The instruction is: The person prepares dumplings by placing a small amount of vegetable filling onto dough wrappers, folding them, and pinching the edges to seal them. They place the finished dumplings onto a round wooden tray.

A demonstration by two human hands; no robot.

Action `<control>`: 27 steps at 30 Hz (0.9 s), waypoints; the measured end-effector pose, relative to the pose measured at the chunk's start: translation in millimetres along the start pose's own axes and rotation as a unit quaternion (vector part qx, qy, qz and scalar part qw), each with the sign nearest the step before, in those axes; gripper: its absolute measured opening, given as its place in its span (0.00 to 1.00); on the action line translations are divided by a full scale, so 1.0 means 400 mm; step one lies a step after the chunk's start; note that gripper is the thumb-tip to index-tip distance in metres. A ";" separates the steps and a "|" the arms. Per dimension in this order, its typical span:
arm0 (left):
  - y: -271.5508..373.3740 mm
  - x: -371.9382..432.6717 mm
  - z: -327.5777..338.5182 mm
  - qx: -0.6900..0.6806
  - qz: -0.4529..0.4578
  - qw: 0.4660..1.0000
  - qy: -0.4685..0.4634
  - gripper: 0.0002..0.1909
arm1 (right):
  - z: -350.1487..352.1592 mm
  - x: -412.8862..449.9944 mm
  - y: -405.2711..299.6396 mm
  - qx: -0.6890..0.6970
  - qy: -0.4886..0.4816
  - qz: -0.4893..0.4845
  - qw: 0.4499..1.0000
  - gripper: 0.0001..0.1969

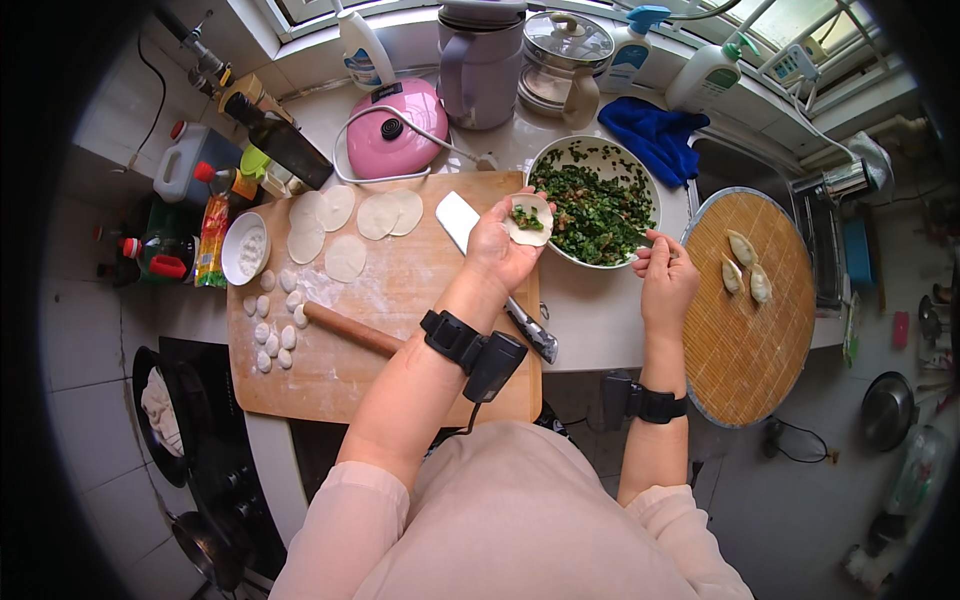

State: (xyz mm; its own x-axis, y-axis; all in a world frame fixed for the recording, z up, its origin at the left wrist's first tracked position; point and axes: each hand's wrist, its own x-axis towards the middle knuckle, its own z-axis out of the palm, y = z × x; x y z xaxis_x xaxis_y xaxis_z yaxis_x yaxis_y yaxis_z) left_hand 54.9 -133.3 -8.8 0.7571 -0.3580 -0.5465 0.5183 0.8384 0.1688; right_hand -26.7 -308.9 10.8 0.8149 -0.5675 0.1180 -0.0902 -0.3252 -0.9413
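Observation:
On the palm of my left hand [504,244] lies a round dough wrapper [534,234] with some chopped green filling [526,217] on it. My right hand [667,274] grips a thin utensil, mostly hidden, whose end reaches into the white bowl [655,196] of green filling. Several flat wrappers [345,258] rest on the wooden board [420,277], near small dough pieces [288,337] and a wooden rolling pin [352,330]. A cleaver [459,217] lies partly under my left forearm. Three folded dumplings [760,283] sit on the round woven tray [742,360].
A small bowl of flour [246,248] stands at the board's left edge, near bottles [279,142]. Behind are a pink appliance [397,131] with a cord, a lidded glass pot [562,67] and a blue cloth [652,135]. The sink [739,165] is behind the tray.

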 end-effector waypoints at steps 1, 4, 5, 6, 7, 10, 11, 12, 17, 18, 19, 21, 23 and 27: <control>0.000 0.002 -0.002 -0.012 -0.003 1.000 0.003 0.18 | -0.002 0.000 -0.007 0.026 0.011 0.008 1.000 0.13; -0.004 0.004 -0.001 -0.006 0.002 1.000 -0.004 0.18 | -0.006 0.002 -0.020 0.053 0.020 0.020 0.998 0.13; -0.006 0.003 0.000 -0.006 0.001 1.000 -0.004 0.18 | -0.007 0.003 -0.021 0.055 0.018 0.025 0.998 0.13; -0.008 0.002 0.002 -0.004 -0.001 1.000 -0.007 0.18 | -0.008 0.005 -0.019 0.055 0.018 0.025 0.998 0.13; -0.008 0.001 0.004 -0.003 -0.002 1.000 -0.010 0.18 | -0.011 0.008 -0.015 0.053 0.001 0.033 0.998 0.13; -0.007 0.004 0.000 0.004 0.000 1.000 -0.015 0.18 | -0.018 0.003 -0.027 0.029 -0.026 0.050 0.998 0.13; -0.005 0.004 -0.002 0.004 0.000 1.000 -0.014 0.18 | -0.019 0.000 -0.035 0.007 -0.035 0.058 0.998 0.13; -0.003 0.003 -0.003 0.006 0.002 1.000 -0.016 0.18 | -0.020 -0.003 -0.042 0.007 -0.035 0.059 0.998 0.13; -0.003 0.006 -0.003 -0.001 0.001 1.000 -0.010 0.18 | -0.018 -0.003 -0.014 0.095 -0.032 0.081 0.992 0.13; -0.003 0.008 -0.005 -0.002 0.002 1.000 -0.008 0.18 | -0.019 -0.002 -0.007 0.095 -0.033 0.081 0.992 0.13; -0.002 0.009 -0.007 -0.002 0.002 1.000 -0.006 0.18 | -0.023 -0.001 -0.003 0.127 -0.030 0.098 0.987 0.13; 0.000 0.017 -0.014 -0.002 0.006 1.000 -0.006 0.18 | -0.028 -0.003 -0.003 0.159 -0.029 0.115 0.980 0.13; -0.002 0.023 -0.022 -0.003 0.011 1.000 -0.007 0.18 | -0.034 -0.007 -0.016 0.207 -0.015 0.141 0.968 0.13; -0.023 0.018 -0.008 0.006 0.007 1.000 0.004 0.17 | -0.038 -0.037 -0.084 0.231 -0.036 0.092 0.968 0.13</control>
State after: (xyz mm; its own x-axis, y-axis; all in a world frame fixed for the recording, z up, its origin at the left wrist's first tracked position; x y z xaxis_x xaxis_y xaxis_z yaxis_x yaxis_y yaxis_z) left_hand 54.5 -142.2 -16.9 0.7608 -0.3434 -0.5507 0.5132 0.8377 0.1868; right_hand -44.4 -301.4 45.5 0.8493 -0.5232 -0.0711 0.0153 0.1590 -0.9872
